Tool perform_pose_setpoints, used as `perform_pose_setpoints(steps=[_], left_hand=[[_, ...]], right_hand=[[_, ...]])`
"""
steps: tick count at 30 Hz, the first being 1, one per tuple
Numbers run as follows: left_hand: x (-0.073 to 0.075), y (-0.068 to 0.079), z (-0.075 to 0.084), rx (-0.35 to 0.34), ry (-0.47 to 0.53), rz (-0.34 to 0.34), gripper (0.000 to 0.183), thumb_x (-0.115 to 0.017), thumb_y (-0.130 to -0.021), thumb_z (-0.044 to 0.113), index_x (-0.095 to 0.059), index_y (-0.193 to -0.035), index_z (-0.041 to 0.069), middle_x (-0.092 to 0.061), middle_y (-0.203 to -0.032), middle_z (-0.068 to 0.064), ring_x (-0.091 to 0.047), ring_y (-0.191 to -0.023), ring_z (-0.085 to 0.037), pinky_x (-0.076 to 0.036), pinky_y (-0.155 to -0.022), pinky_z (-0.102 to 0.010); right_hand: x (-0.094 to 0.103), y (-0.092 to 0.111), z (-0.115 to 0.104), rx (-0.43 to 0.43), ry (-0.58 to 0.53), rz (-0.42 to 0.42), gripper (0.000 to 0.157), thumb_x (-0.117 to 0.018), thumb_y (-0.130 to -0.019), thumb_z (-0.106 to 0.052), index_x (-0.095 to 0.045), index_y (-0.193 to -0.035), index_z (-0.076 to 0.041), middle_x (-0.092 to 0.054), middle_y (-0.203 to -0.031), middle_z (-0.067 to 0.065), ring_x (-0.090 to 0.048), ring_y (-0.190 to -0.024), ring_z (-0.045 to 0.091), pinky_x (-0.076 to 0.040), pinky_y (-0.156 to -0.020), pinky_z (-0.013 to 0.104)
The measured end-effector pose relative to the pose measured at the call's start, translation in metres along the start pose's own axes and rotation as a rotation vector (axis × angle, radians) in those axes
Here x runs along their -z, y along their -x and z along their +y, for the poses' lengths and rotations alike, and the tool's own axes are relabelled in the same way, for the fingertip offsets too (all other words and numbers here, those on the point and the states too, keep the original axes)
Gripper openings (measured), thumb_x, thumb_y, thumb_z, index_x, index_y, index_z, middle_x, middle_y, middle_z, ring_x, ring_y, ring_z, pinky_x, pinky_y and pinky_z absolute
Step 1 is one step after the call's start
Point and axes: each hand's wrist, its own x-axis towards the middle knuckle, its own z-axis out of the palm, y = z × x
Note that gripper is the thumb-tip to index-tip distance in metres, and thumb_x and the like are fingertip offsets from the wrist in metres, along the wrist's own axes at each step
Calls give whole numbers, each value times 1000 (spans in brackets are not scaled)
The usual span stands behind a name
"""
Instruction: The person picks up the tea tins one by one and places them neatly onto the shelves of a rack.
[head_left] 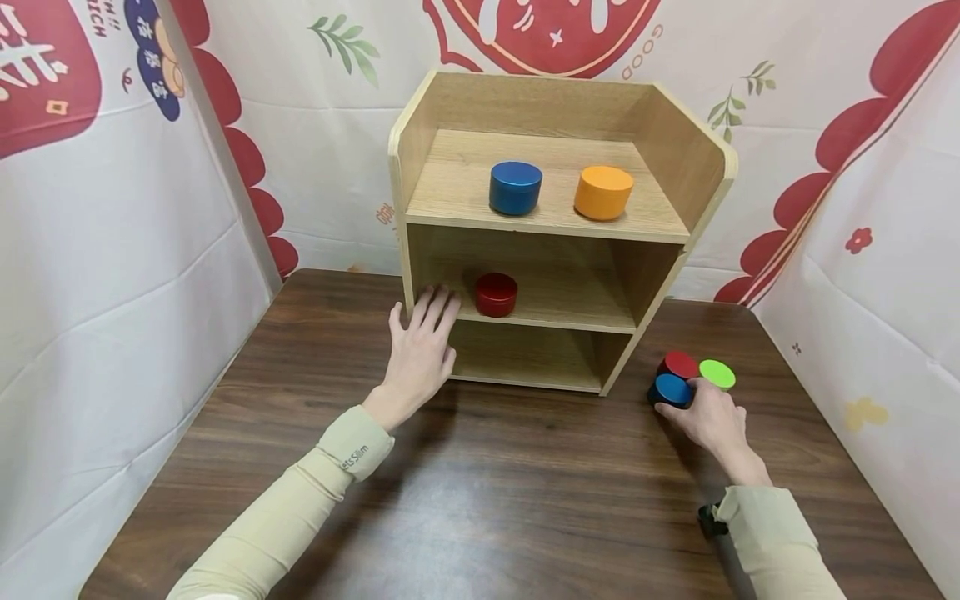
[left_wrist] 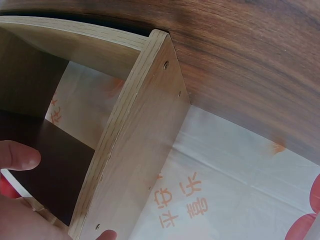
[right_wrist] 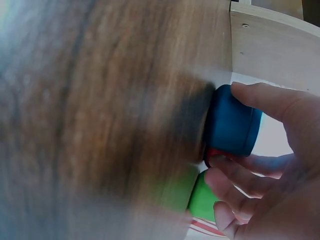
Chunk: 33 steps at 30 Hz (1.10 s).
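Observation:
At the right of the table, my right hand [head_left: 716, 421] holds a round blue tin [head_left: 671, 390] between thumb and fingers. The right wrist view shows the thumb on one side of this blue tin [right_wrist: 232, 120] and fingers on the other. Close behind it stand a red tin [head_left: 681, 364] and a bright green tin [head_left: 717, 375]. My left hand [head_left: 420, 358] is at the left front edge of the wooden shelf unit [head_left: 547, 232], its fingers extended. Beside those fingers, a dark red tin [head_left: 497, 295] sits on the middle shelf.
On the top shelf stand another blue tin [head_left: 515, 188] and an orange tin [head_left: 603, 193]. The shelf unit rests at the back of the dark wooden table [head_left: 517, 492]. Printed white cloth [head_left: 330, 158] hangs behind and at both sides.

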Motion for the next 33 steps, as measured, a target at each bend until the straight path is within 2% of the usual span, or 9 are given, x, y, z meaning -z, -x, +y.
perform_pose_setpoints(steps=[6, 15, 20, 25, 33], left_hand=[[0, 0, 0, -2, -3, 3, 75, -66, -78, 14, -38, -147, 14, -39, -151, -8, -32, -142, -28, -25, -105, -67], [-1, 0, 0, 8, 6, -7, 75, -65, -78, 13, -37, -147, 14, -39, -152, -8, -31, -143, -27, -23, -106, -66], [-1, 0, 0, 10, 13, -8, 74, -64, -78, 13, -37, -147, 14, -39, -152, -8, -31, -143, -27, -24, -105, -67], [-2, 0, 0, 12, 13, -10, 74, -64, -78, 13, -38, -147, 14, -39, -152, -8, -30, -143, -27, -23, -106, -66], [-2, 0, 0, 14, 8, -17, 74, -64, -79, 14, -37, -147, 14, -38, -152, -8, -30, -144, -27, -23, -106, -66]], right_hand=[[-2, 0, 3, 3, -26, -2, 72, -74, -79, -39, -48, -122, 12, -57, -116, 37, -55, -99, 50, -36, -71, 56], [0, 2, -3, 18, -27, 61, 69, -76, -77, -39, -48, -119, 9, -61, -107, 34, -57, -93, 46, -35, -69, 52], [7, 5, -12, 36, -42, 94, 70, -75, -78, -43, -49, -120, 7, -63, -98, 28, -56, -88, 39, -32, -68, 48], [16, 10, -23, 78, -76, 138, 69, -74, -80, -43, -50, -121, 6, -63, -101, 28, -57, -90, 37, -30, -70, 48], [30, 14, -41, 159, -132, 218, 65, -75, -80, -38, -51, -121, 7, -64, -101, 27, -62, -89, 37, -37, -74, 54]])
